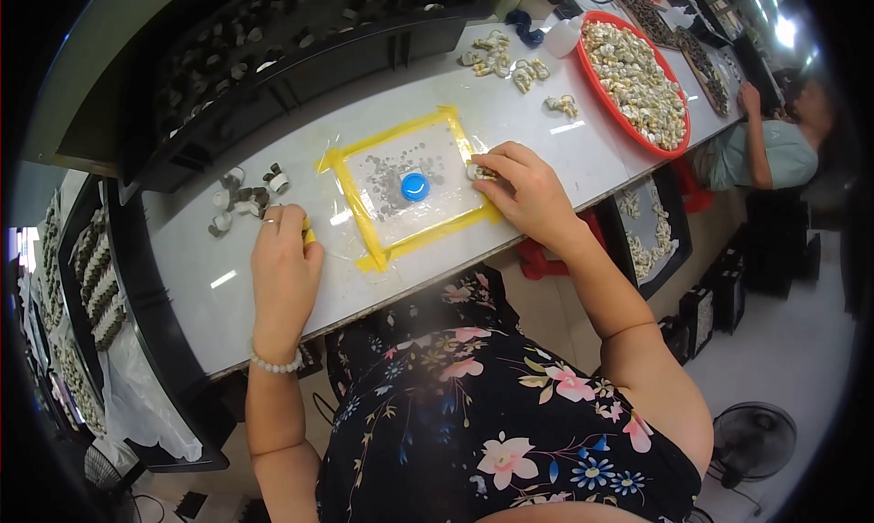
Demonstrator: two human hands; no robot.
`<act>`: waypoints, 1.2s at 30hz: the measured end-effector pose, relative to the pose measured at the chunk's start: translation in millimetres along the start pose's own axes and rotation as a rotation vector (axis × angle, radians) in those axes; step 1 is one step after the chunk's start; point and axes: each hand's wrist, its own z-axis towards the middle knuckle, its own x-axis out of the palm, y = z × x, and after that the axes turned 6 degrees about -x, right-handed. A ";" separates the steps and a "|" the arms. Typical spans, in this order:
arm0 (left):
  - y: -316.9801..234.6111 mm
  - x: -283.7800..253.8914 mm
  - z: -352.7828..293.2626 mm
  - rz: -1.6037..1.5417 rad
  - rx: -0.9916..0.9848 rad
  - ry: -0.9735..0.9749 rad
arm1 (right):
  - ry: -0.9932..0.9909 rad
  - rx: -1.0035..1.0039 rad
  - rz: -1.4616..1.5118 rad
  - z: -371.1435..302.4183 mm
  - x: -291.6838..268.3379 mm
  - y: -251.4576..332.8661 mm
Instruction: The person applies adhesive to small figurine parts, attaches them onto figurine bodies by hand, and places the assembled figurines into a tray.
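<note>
Over table (196, 250) | left hand (284, 268) curled round yellow object (309, 234) | right hand (530, 193) pinching pale piece (474, 172)

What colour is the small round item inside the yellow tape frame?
Blue: the small round item shows best in head view.

Both arms are bare and reach up toward the blue cap (414, 187), one on each side of it. The left forearm (273, 405) rises nearly straight, and the left hand (287, 254) sits left of the cap and nearer the body, back of the hand upward, fingers curled downward, thumb alongside; the inside of its grip is hidden. The right arm bends at the elbow, its forearm (605, 282) slanting inward toward the cap. The right hand (526, 198) is just right of the cap, thumb and forefinger closed in a pinch pointing toward it, wrist nearly straight.
</note>
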 end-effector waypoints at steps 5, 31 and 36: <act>21.0 20.7 -22.3 -0.976 -0.160 -0.068 | 0.063 0.002 0.120 6.7 -2.2 6.1; -26.9 60.1 -32.7 -1.802 -0.352 0.126 | 0.276 -0.308 -0.053 46.3 15.3 31.1; -33.1 62.9 -31.8 -1.818 -0.317 0.077 | 0.203 -0.155 0.135 39.3 12.8 29.9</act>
